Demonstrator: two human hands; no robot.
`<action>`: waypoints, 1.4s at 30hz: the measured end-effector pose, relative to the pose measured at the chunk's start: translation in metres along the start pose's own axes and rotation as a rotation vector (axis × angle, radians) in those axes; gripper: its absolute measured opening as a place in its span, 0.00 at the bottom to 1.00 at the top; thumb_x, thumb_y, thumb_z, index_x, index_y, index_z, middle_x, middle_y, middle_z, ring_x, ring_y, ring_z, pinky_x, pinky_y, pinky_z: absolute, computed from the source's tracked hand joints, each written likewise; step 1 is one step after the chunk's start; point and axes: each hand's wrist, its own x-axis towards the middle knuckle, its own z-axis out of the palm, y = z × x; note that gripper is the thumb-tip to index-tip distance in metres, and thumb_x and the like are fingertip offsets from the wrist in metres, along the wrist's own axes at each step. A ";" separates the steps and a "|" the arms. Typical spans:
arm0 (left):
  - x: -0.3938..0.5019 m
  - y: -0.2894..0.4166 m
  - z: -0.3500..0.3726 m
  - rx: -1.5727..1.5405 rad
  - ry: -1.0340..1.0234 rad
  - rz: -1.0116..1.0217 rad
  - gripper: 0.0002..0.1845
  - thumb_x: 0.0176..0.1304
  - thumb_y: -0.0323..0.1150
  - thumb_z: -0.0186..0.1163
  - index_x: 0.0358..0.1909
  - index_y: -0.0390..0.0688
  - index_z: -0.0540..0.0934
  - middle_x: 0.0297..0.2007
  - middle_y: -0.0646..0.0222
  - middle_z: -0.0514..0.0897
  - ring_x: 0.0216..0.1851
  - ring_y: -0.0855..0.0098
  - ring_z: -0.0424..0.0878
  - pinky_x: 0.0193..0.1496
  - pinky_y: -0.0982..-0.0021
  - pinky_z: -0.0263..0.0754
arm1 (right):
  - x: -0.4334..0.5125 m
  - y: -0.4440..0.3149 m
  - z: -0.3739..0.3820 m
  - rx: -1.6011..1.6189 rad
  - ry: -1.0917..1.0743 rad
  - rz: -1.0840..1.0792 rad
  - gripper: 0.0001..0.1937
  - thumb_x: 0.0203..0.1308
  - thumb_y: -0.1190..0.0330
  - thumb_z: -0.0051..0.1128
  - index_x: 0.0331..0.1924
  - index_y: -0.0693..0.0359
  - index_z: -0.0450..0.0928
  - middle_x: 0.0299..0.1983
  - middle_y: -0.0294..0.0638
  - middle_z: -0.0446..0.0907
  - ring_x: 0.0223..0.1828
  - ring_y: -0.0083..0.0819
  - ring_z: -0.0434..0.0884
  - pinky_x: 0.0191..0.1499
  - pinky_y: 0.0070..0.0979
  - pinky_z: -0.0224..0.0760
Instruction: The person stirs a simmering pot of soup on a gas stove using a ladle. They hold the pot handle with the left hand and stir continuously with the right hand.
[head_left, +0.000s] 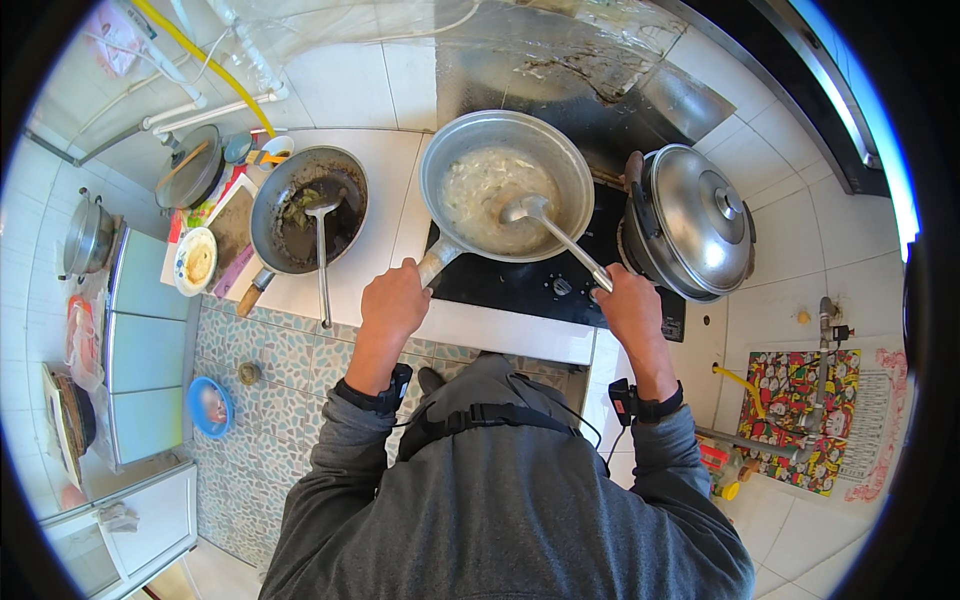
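A deep metal wok (433, 184) stands at the black stove with pale, cloudy soup (480, 187) in it. My left hand (396, 300) is closed around the wok's handle. In my right hand (630, 304) is the handle of a metal ladle (559, 231), whose bowl rests in the soup towards the right side. To the left, a second wok (259, 217) with a wooden-ended handle holds dark liquid, some greenish scraps and a metal spatula (322, 259); neither hand touches it.
At right on the black glass stove (510, 289) stands a large lidded pot (697, 217). A white bowl (196, 262), a small bowl with a brush (279, 150) and a pan lid (187, 169) sit at the counter's left. A blue basin (211, 407) is on the floor.
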 end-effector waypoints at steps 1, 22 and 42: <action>0.000 0.000 0.000 0.009 -0.002 -0.005 0.19 0.63 0.40 0.71 0.44 0.35 0.79 0.36 0.46 0.89 0.41 0.45 0.90 0.45 0.48 0.84 | 0.002 -0.001 0.001 0.004 0.004 -0.006 0.16 0.60 0.63 0.72 0.47 0.61 0.82 0.35 0.53 0.88 0.42 0.55 0.89 0.46 0.49 0.82; -0.001 -0.003 0.003 0.001 0.044 0.033 0.19 0.63 0.40 0.72 0.44 0.35 0.79 0.35 0.46 0.89 0.40 0.45 0.90 0.44 0.48 0.84 | 0.011 -0.029 -0.007 0.086 0.073 -0.022 0.17 0.59 0.62 0.73 0.49 0.59 0.83 0.36 0.52 0.89 0.43 0.55 0.88 0.46 0.49 0.82; 0.000 -0.007 0.006 -0.031 0.034 0.048 0.21 0.63 0.41 0.72 0.46 0.35 0.78 0.36 0.46 0.89 0.39 0.44 0.89 0.44 0.47 0.83 | -0.008 0.012 -0.057 -0.184 0.121 0.017 0.17 0.57 0.59 0.75 0.45 0.59 0.87 0.36 0.52 0.89 0.42 0.52 0.89 0.46 0.45 0.82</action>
